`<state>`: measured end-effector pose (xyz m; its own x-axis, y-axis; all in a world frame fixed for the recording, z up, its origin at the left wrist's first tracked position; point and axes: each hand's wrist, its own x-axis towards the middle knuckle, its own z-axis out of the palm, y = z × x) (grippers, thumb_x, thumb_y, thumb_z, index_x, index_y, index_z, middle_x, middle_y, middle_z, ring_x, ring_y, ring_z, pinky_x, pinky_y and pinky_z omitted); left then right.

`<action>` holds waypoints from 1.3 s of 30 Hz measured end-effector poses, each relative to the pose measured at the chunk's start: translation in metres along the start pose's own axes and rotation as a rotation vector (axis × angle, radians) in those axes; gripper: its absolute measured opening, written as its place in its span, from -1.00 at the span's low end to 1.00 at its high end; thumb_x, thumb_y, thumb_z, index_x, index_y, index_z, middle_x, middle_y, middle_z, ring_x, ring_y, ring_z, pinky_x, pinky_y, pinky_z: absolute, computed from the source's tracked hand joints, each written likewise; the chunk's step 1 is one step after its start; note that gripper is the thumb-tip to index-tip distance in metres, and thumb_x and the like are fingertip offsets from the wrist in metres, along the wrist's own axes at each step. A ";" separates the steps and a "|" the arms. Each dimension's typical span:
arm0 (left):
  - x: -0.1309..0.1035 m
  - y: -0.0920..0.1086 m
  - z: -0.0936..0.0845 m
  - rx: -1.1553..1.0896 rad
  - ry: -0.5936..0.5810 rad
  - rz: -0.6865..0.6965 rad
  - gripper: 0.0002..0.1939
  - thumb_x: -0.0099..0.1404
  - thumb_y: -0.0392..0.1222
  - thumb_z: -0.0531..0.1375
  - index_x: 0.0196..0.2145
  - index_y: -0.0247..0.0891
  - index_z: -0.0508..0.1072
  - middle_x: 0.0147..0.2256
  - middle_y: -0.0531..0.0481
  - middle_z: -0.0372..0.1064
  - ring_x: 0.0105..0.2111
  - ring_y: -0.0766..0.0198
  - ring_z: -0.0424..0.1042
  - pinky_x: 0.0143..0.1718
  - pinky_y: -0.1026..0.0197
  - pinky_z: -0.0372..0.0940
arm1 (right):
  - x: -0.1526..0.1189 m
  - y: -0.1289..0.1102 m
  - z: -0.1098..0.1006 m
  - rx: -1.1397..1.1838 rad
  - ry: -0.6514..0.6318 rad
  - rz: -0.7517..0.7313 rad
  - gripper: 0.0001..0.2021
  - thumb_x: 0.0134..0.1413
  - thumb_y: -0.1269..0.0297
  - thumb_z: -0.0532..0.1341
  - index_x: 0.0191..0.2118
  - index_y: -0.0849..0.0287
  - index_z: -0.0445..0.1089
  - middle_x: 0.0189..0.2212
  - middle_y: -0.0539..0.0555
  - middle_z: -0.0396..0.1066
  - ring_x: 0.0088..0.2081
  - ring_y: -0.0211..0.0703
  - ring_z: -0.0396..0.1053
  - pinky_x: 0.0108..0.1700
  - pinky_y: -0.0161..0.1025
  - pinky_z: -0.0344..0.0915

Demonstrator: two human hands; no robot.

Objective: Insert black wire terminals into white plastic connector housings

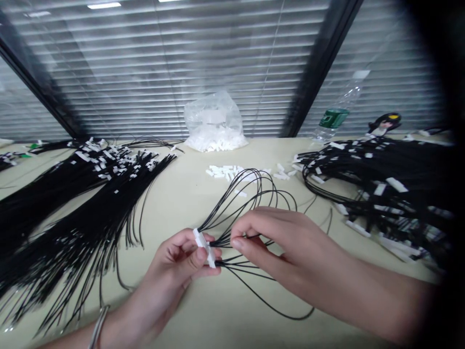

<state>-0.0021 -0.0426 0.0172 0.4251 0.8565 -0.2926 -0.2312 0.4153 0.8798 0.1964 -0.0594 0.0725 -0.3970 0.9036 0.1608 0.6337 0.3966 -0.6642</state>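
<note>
Between the thumb and fingers of my left hand (178, 264) is a long white plastic connector housing (205, 248), held at a slant. Black wires (250, 186) run out of its right side in several bundles; some loop up and over, others sweep down to the right. My right hand (286, 240) is just right of the connector, thumb and forefinger pinched together at the middle wires. Which wire sits in that pinch is hidden by the fingers. A metal bangle circles my left wrist.
Black wires with white ends (98, 213) spread over the left of the table. Finished-looking harnesses with white connectors (392, 194) pile up at right. Loose white housings (225, 171) lie mid-table, before a clear bag of white parts (216, 126). A plastic bottle (336, 116) stands by the window blinds.
</note>
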 end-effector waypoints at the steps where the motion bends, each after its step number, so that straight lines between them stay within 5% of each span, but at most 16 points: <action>1: 0.000 0.000 0.000 0.001 0.004 0.000 -0.94 0.19 -0.27 0.21 -0.35 -0.20 0.49 -0.37 0.00 0.47 -0.30 0.31 0.41 -0.25 0.28 0.32 | 0.000 0.000 0.000 0.001 -0.004 0.010 -0.87 0.20 0.34 0.03 -0.37 0.11 0.27 -0.44 -0.13 0.31 -0.39 -0.40 0.22 -0.34 -0.38 0.08; 11: -0.002 -0.001 0.001 0.003 0.000 -0.004 -0.92 0.17 -0.27 0.23 -0.33 -0.21 0.50 -0.38 0.00 0.49 -0.30 0.32 0.42 -0.26 0.31 0.33 | 0.000 0.004 0.004 -0.047 0.023 0.009 -0.84 0.22 0.32 0.01 -0.35 0.12 0.29 -0.46 -0.13 0.33 -0.45 -0.42 0.23 -0.40 -0.39 0.07; 18: -0.003 -0.002 0.001 0.019 -0.015 0.020 -0.94 0.18 -0.29 0.22 -0.35 -0.22 0.49 -0.38 0.01 0.49 -0.31 0.34 0.42 -0.28 0.33 0.32 | -0.002 0.005 0.004 -0.242 0.066 -0.165 -0.82 0.23 0.36 0.00 -0.40 0.17 0.26 -0.49 -0.08 0.28 -0.43 -0.35 0.21 -0.35 -0.33 0.09; 25: -0.002 -0.002 0.000 0.031 -0.039 0.034 -0.93 0.19 -0.31 0.21 -0.34 -0.23 0.48 -0.38 0.01 0.49 -0.34 0.36 0.41 -0.29 0.34 0.31 | -0.002 -0.001 0.000 -0.081 -0.018 0.033 -0.79 0.19 0.33 0.03 -0.49 0.17 0.17 -0.58 -0.16 0.20 -0.52 -0.45 0.13 -0.46 -0.40 0.02; 39: -0.003 -0.003 0.000 0.030 -0.020 0.074 -0.96 0.16 -0.32 0.23 -0.42 -0.24 0.48 -0.32 0.04 0.45 -0.32 0.35 0.42 -0.28 0.33 0.32 | 0.000 0.003 0.002 0.073 -0.095 0.148 -0.70 0.12 0.35 0.02 -0.59 0.24 -0.05 -0.67 -0.11 -0.11 -0.59 -0.45 -0.11 -0.60 -0.44 -0.11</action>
<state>-0.0030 -0.0464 0.0155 0.4249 0.8783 -0.2192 -0.2364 0.3414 0.9097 0.1970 -0.0587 0.0694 -0.3657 0.9307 -0.0101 0.6417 0.2443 -0.7270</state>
